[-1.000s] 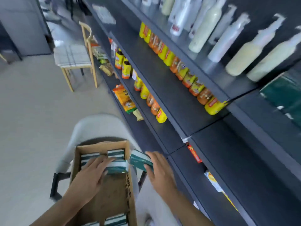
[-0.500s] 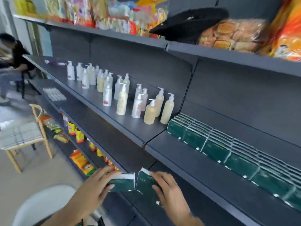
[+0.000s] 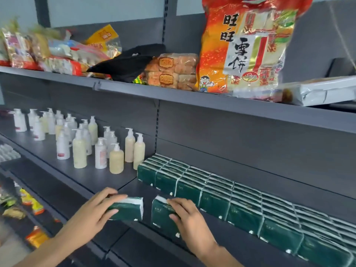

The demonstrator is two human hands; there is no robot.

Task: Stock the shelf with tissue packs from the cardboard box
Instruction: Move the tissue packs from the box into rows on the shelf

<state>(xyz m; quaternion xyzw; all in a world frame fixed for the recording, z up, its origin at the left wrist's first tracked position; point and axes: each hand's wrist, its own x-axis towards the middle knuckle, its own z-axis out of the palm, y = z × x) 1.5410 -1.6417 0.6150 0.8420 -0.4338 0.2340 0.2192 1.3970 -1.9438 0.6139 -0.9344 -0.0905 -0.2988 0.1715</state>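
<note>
Two glossy rectangular tissue packs (image 3: pixel 128 209), gripped.

single head-worn view, close to the shelf (image 3: pixel 212 191) — facing forward, slightly down, wide-angle

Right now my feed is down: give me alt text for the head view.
Each hand holds one green tissue pack at the shelf's front edge: left hand and right hand, before a row of stocked tissue packs. Pump bottles stand left; snack bags sit above.
</note>
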